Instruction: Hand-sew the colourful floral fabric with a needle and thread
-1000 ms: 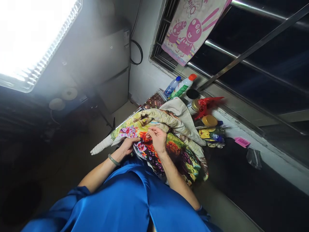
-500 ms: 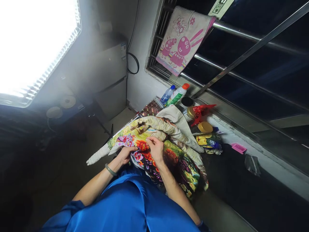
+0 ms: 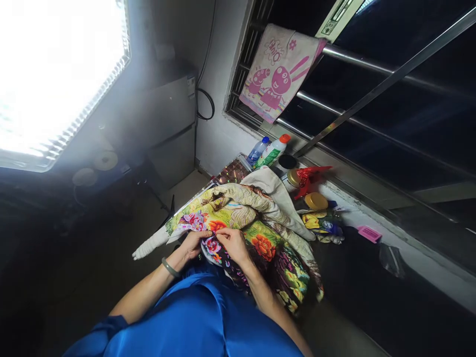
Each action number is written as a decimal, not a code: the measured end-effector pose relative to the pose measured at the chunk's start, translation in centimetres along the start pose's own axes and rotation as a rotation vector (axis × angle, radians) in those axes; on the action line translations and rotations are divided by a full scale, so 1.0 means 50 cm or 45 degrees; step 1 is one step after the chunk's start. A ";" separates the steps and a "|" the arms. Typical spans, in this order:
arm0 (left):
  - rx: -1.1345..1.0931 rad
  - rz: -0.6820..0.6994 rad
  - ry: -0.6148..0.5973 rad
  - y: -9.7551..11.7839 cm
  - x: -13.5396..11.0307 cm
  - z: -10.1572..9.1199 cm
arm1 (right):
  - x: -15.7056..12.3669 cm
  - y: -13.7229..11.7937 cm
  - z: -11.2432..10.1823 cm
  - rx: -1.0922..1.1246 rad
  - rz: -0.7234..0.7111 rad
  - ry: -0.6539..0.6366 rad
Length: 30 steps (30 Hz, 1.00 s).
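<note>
A large floral embroidered cloth (image 3: 264,246), with orange, pink and purple flowers on yellow-green and dark ground, lies bunched over my lap and the surface ahead. Its left end is a pale wrapped roll (image 3: 150,244). My left hand (image 3: 192,244), a bangle on its wrist, grips the cloth's near edge, thumb on top and the other fingers hidden underneath. Just right of that thumb, my right hand (image 3: 233,245) is closed in a pinch against the cloth. Whatever sits between its fingertips is too small to make out.
Beyond the cloth stand a blue-capped bottle (image 3: 258,151), an orange-capped bottle (image 3: 274,150), a gold-lidded jar (image 3: 316,201) and a red plastic bag (image 3: 312,178). A towel (image 3: 277,74) hangs on window bars. A bright lamp (image 3: 59,74) glares at upper left.
My right hand has come down and left, from above the cloth to beside my left thumb. My left hand keeps its hold. The view has tilted slightly.
</note>
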State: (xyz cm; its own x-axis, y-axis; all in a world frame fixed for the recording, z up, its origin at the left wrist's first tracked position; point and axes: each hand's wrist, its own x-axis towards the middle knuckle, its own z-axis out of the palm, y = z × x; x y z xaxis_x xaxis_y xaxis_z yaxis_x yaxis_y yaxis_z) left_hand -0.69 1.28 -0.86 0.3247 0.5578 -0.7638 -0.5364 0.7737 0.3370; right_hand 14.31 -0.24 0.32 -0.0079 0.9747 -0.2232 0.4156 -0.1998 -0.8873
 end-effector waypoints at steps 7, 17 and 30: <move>-0.023 0.024 -0.008 -0.002 0.002 -0.003 | -0.001 0.019 0.013 -0.047 -0.031 0.052; -0.021 0.046 0.004 -0.004 0.003 -0.002 | 0.004 -0.001 0.015 -0.096 -0.007 0.041; -0.083 0.172 0.048 -0.012 0.007 -0.003 | 0.011 -0.014 0.031 -0.067 0.077 0.096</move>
State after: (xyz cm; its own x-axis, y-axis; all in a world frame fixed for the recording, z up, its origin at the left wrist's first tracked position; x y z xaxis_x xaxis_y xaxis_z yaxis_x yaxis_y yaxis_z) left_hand -0.36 0.99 -1.41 0.2171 0.6430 -0.7344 -0.6235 0.6703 0.4025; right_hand 12.61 0.29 0.16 0.0860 0.9662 -0.2431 0.4605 -0.2549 -0.8503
